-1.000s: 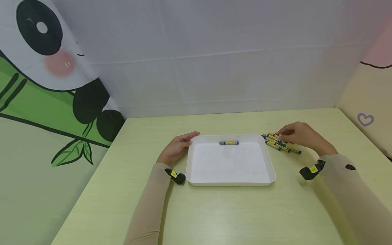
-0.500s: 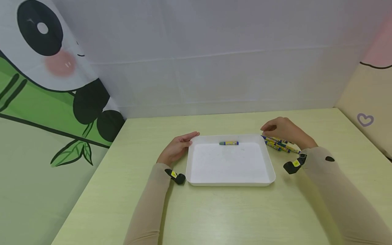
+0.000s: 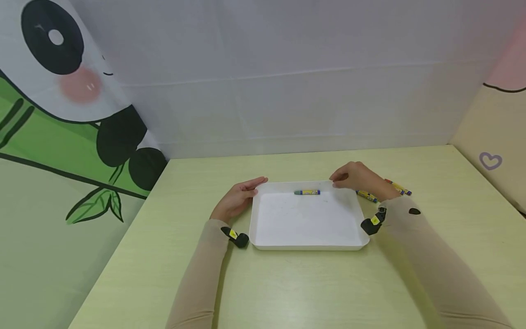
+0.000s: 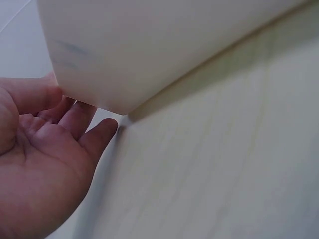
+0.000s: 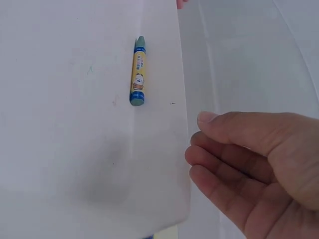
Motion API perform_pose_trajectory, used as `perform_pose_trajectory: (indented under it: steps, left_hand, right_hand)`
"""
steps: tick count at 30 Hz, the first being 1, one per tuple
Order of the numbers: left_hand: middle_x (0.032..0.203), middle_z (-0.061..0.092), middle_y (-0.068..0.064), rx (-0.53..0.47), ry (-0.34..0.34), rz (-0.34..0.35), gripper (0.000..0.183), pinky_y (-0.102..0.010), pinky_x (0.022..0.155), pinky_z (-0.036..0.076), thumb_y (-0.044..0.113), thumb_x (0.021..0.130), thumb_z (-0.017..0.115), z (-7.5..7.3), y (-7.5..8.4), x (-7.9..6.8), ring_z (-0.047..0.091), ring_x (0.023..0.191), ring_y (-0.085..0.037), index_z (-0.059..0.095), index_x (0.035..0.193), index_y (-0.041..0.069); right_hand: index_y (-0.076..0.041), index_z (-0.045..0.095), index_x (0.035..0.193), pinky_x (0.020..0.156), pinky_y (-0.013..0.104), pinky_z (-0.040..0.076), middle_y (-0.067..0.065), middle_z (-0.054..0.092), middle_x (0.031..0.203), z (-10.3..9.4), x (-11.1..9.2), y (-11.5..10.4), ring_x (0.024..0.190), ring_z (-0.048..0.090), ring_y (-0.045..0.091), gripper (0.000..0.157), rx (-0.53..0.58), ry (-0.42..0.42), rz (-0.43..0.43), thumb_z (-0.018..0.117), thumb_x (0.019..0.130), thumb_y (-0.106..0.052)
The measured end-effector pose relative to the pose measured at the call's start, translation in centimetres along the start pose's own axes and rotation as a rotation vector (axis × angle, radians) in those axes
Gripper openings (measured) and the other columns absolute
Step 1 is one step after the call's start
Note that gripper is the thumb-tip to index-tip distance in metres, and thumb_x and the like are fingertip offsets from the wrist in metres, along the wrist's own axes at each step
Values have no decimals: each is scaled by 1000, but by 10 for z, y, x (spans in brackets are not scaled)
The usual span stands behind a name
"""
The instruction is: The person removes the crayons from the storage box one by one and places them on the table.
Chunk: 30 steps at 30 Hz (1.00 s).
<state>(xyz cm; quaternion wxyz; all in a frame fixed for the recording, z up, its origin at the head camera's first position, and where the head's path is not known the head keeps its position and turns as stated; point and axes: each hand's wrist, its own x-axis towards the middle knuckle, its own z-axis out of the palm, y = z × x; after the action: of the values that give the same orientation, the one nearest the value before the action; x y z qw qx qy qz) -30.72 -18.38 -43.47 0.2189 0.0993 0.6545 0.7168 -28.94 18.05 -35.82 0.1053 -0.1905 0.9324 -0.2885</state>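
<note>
A shallow white tray [image 3: 308, 224] rests on the table. Inside it, near the far wall, lies a green crayon [image 3: 307, 192] in a yellow and blue wrapper. My left hand [image 3: 235, 199] holds the tray's far left corner; the left wrist view has the thumb [image 4: 37, 94] on the wall and fingers behind it. At the far right rim is my right hand [image 3: 358, 177]. Its loosely bent fingers [image 5: 219, 184] are beside the rim in the right wrist view, with nothing visible between them and the thumb.
Several loose crayons [image 3: 367, 196] lie right of the tray, partly hidden by the right hand and wrist. One crayon [image 3: 397, 186] there has a red tip. A pale cloth wall [image 3: 287, 109] stands behind the table [image 3: 304, 288].
My right hand has moved left from over the crayon pile to the tray's far right rim, uncovering a red-tipped crayon. The left hand, tray and green crayon have stayed put.
</note>
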Motion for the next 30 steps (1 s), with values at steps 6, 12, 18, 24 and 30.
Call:
perform_pose_trajectory:
  steps: [6,12,18,24,30]
  left_hand:
    - [155,35,-9,4,-6,7,49,-43,119,22,-6,99,39,0,0,-1,25,146,-21,38,147,4]
    - [155,35,-8,2,-1,-1,49,-43,119,23,-6,99,38,1,2,-2,26,146,-21,38,147,5]
    - [155,35,-8,2,-10,3,49,-43,119,22,-6,99,37,1,2,-3,26,146,-22,37,147,4]
    - [155,35,-9,1,-19,2,49,-44,119,22,-6,99,37,0,2,-6,26,146,-22,38,147,4]
    - [155,34,-8,11,-24,1,49,-43,119,22,-6,100,37,-1,1,-9,25,146,-21,37,147,4]
  right_hand:
    - [0,70,113,83,39,55,17,70,112,11,8,-4,99,66,26,25,-4,-26,-12,66,90,-9]
    - [1,70,112,81,36,55,17,70,111,21,15,-6,97,65,25,25,-27,-52,-43,65,89,-7]
    - [2,68,115,83,36,55,18,68,116,30,16,-10,99,64,25,27,-33,-56,-33,65,89,-6]
    - [1,67,118,81,34,55,18,66,120,38,13,-15,99,63,24,30,-22,-65,-26,64,90,-6]
    - [-1,68,118,79,31,53,18,65,122,44,10,-22,98,62,22,29,-39,-72,-4,63,91,-6]
